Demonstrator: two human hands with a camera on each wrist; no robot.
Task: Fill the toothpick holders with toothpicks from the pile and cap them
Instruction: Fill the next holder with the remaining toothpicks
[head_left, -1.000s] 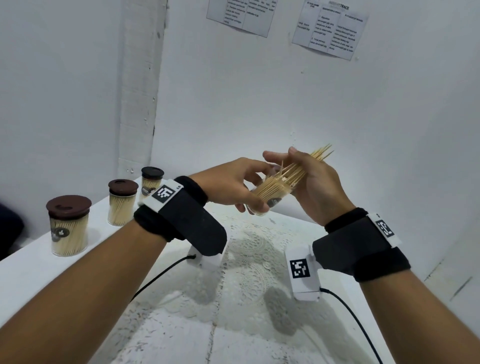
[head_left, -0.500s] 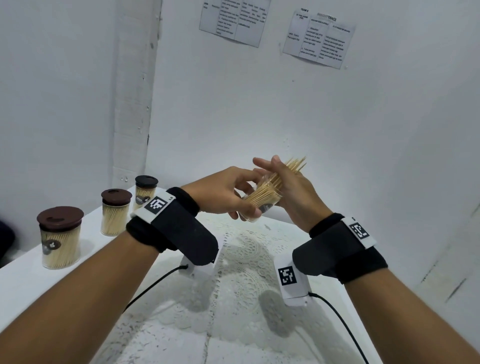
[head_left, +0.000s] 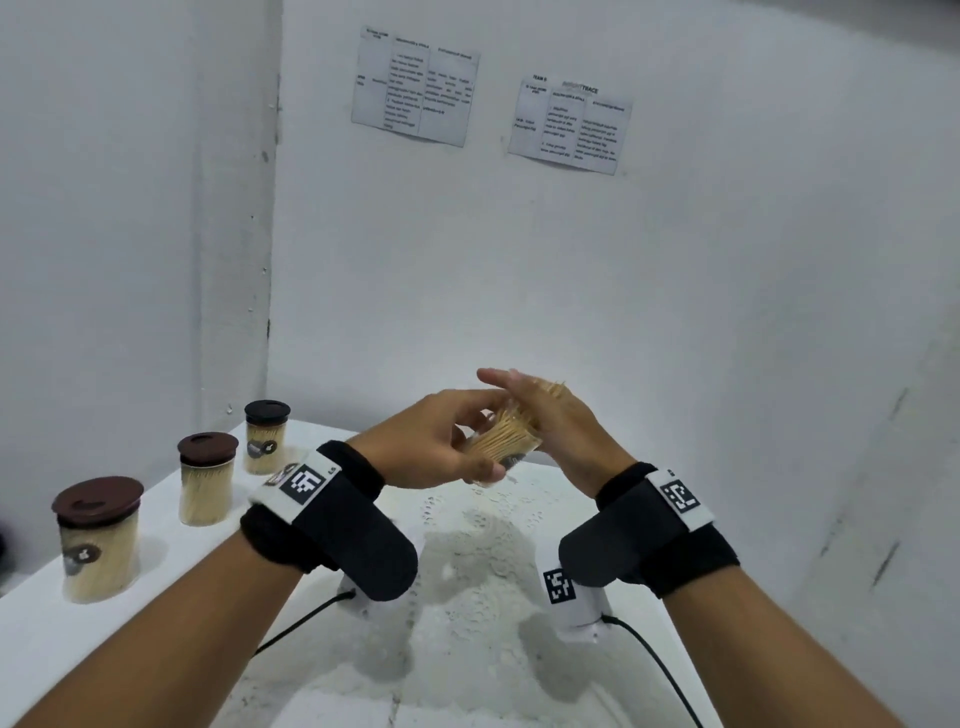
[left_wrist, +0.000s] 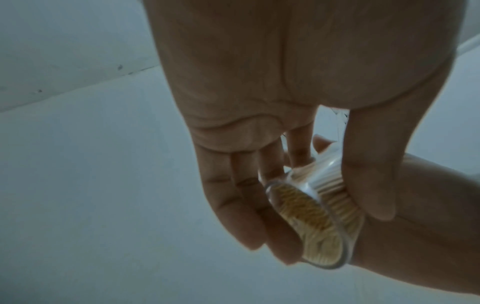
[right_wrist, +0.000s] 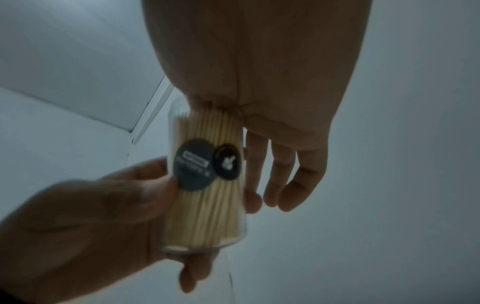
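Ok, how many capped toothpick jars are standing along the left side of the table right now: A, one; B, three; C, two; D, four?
B: three capped jars stand in a row on the left of the table, the near one, the middle one and the far one, each with a dark lid, while the left hand holds a fourth, uncapped jar.

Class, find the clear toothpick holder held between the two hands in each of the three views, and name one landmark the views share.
Head: clear toothpick holder at centre, tilted, between both hands.
Left wrist: lower right of centre, its round base facing the camera.
Right wrist: centre, side-on, dark round stickers showing.
Shared landmark: the left hand gripping the holder.
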